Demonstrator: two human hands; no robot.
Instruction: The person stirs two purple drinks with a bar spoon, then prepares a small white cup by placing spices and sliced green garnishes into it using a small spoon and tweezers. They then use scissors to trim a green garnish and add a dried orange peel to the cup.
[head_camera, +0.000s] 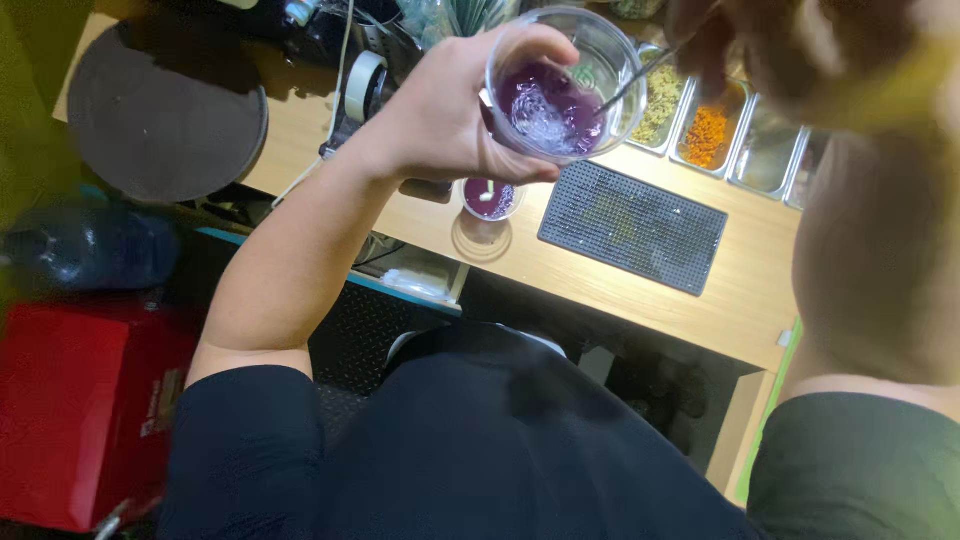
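I've got the left hand clamped round the clear cup at 12 o'clock, purple mix w/ ice already in, right hand pinched on a thin stirrer at 1 o'clock, so stirring looks underway, smaller purple cup sits on the surface below.

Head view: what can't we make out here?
- Right hand: blurred, close to the lens and cut by the top edge; its grip on the thin utensil is unclear.
- Left hand covers the near wall of the clear cup.
- Metal trays: partly behind the right arm; contents blurred.
- Dark items at the top edge: cropped.
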